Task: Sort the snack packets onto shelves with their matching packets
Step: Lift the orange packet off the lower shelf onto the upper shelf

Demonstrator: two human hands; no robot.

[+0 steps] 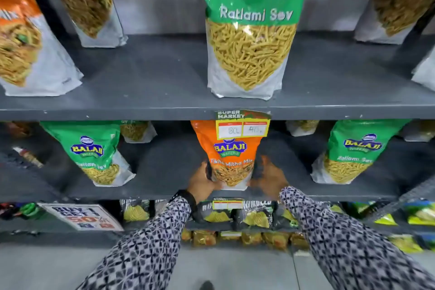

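- Orange Tikha Mitha Mix packet (231, 160) upright at the front of the middle shelf (164, 192), centre, gripped low on both sides.
- Left hand (203, 180) wrapped on the packet's left lower edge, fingers curled round it; right hand (268, 178) pressed to the right lower edge, blurred, fingers closed against the bag.
- Patterned sleeves (150, 247) reaching up from the bottom of frame; dark band on the left wrist.
- Price tag (242, 125) reading "Super Market", 80 and 40, hanging from the upper shelf lip (117, 113), covering the orange packet's top.
- Green Ratlami Sev packet (250, 30) on the upper shelf directly above, top cut off by the frame.
- Orange packets at upper left (26, 37) and behind it (89, 4), another at upper right (397, 4); all cropped, lettering smeared.
- Green Ratlami Sev packets left (96, 150) and right (353, 155) of the held packet, well apart from it, leaning back.
- More bags behind in the middle shelf's rear, only bottoms visible, type unclear.
- Lower shelf: dark packets (235, 214) with yellow contents, partly hidden by the forearms; names unreadable.
- "Buy 1 Get 1 50%" sign (81, 216) at lower left, tilted.
- Golden packets (237, 238) on the lowest row, too small to identify.
- Grey floor (223, 266) below; dark shoe tip at the bottom edge.
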